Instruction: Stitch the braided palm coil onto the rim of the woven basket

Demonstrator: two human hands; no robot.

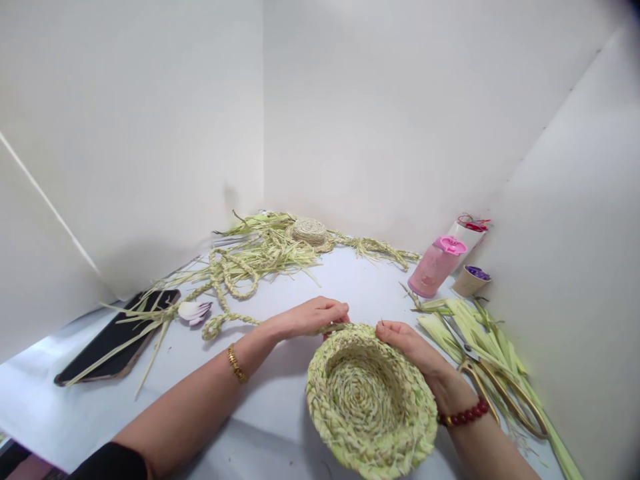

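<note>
A round straw hat [367, 400], woven from pale green braid, is tilted with its hollow side facing me. My right hand [407, 343] grips its far right rim between thumb and fingers. A thin dark tip shows at those fingers, too small to name. At the far left rim, my left hand [323, 317] is closed on the straw braid [235, 319] where it meets the hat; its fingertips are partly hidden. From there the braid trails left under my wrist and loops across the table.
Gold-handled scissors [487, 380] lie on green husk strips [463, 320] at right. Behind stand a pink bottle [433, 267] and a small cup [470, 281]. A smaller straw hat [309, 231] rests among loose straw [280, 253] at the back. At left is a black phone [115, 343].
</note>
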